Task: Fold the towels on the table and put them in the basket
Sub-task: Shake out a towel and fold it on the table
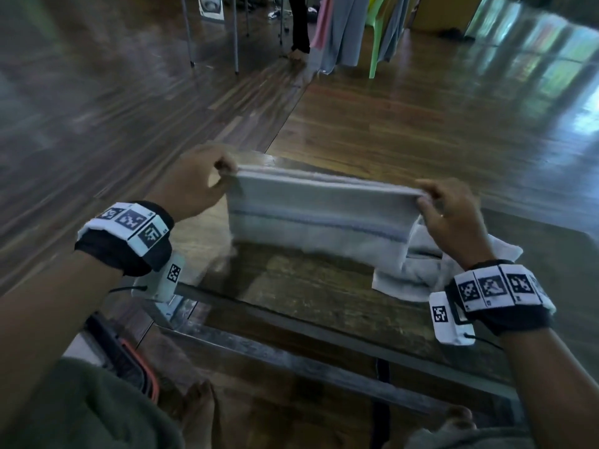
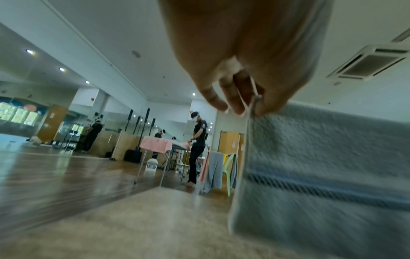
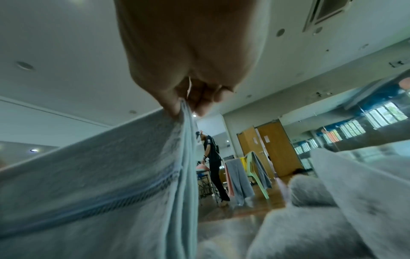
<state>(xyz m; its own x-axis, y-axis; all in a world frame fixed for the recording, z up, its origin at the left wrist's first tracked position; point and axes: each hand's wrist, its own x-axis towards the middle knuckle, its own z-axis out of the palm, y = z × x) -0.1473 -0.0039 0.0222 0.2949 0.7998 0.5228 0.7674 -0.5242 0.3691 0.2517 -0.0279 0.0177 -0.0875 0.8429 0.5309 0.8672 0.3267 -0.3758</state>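
A pale grey-white towel (image 1: 319,218) with a blue stripe hangs doubled over the table (image 1: 324,296), held stretched by its top corners. My left hand (image 1: 223,170) pinches the top left corner, and in the left wrist view the left hand (image 2: 250,106) nips the edge of that towel (image 2: 328,175) between thumb and fingers. My right hand (image 1: 424,197) pinches the top right corner; the right wrist view shows the right hand (image 3: 184,106) gripping the towel (image 3: 99,175). Another crumpled towel (image 1: 431,270) lies on the table under my right wrist, also visible as a crumpled towel (image 3: 332,201). No basket is recognisable.
The glass-topped table has a metal frame (image 1: 291,361) near me. A dark object with an orange rim (image 1: 129,354) sits low at the left. Beyond the table is wooden floor, a green chair (image 1: 377,37) draped with cloths, and a person (image 2: 197,149) standing at another table.
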